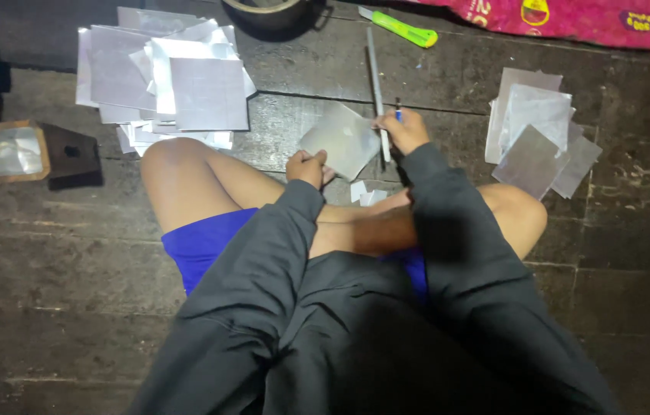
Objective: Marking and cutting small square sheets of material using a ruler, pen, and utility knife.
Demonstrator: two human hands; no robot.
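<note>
**Both hands busy on one silver sheet, floor level**

Person sits cross-legged on dark floor planks [56, 253], dk grey sleeves, blue shorts; view looks straight down over lap.

Left hand [307, 166] clenched on lower-left corner of a silver foil sheet [340, 138]; sheet is tilted, roughly diamond-wise, lying just above the knees, between the two hands.

Right hand [403, 131] closed round a thin pen [398, 111], blue tip poking up out of the fist; same hand presses on a long thin ruler [376, 88] that runs up-down along the sheet's right edge; ruler's lower end touches the sheet, upper end reaches well past it toward the top.

Small white offcuts [367, 192] lie on floor just below the sheet, btwn the shins.

Left of person: big messy pile of silver sheets [164, 77], overlapping, near left knee. Right of person: smaller stack of cut sheets [536, 131], near right knee, well apart from the big pile.

Top centre: roll of tape [267, 11], partly cut off by frame; beside it a green utility knife [398, 27], lying at an angle. Top right: pink printed bag [571, 19].

Far left: small brown box [14, 150] w/ shiny foil inside, a dark block touching its right side.
</note>
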